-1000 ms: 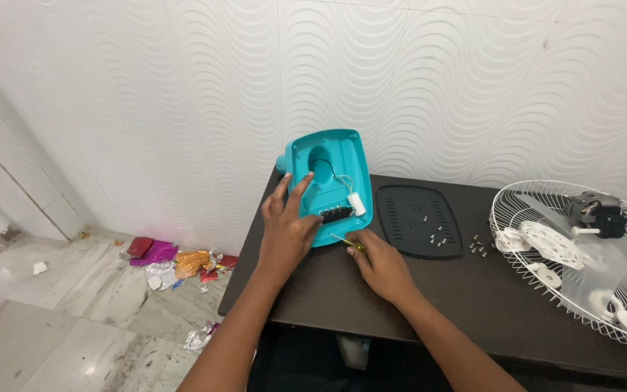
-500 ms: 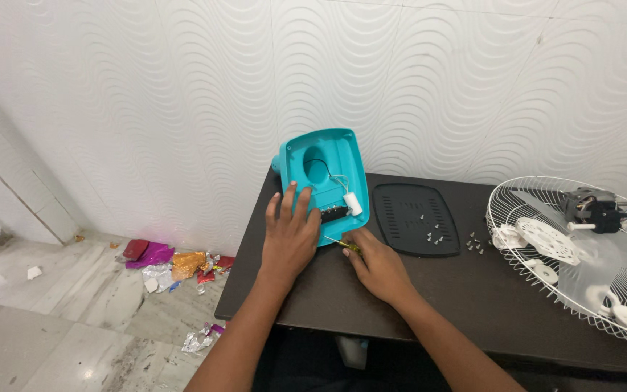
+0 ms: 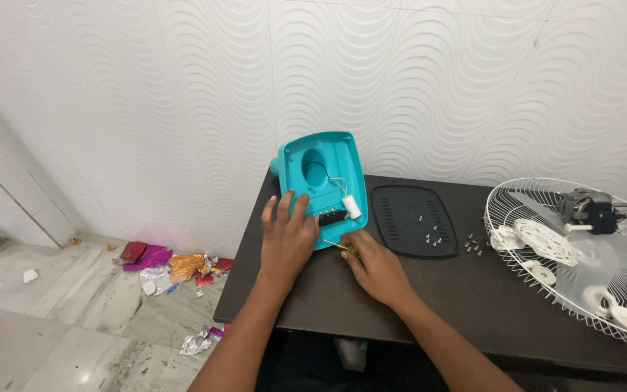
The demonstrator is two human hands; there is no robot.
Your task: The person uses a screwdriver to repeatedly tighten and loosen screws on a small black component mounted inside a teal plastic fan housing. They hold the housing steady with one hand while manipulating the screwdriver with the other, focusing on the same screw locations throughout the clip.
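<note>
One teal fan base (image 3: pixel 322 174) lies open on the desk (image 3: pixel 429 290), holding one white capacitor (image 3: pixel 352 207) and a black switch block (image 3: pixel 332 216). The left hand (image 3: pixel 287 236) rests spread flat on its near edge, while the right hand (image 3: pixel 375 265) pinches one small yellow-handled screwdriver (image 3: pixel 339 247) against its rim. One black cover plate (image 3: pixel 411 221) beside it carries several loose screws (image 3: pixel 429 232).

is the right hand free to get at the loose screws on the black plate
Probably yes. The screws lie in the open on the black plate, just beside the right hand, with nothing between them, though that hand grips a small tool.
</note>
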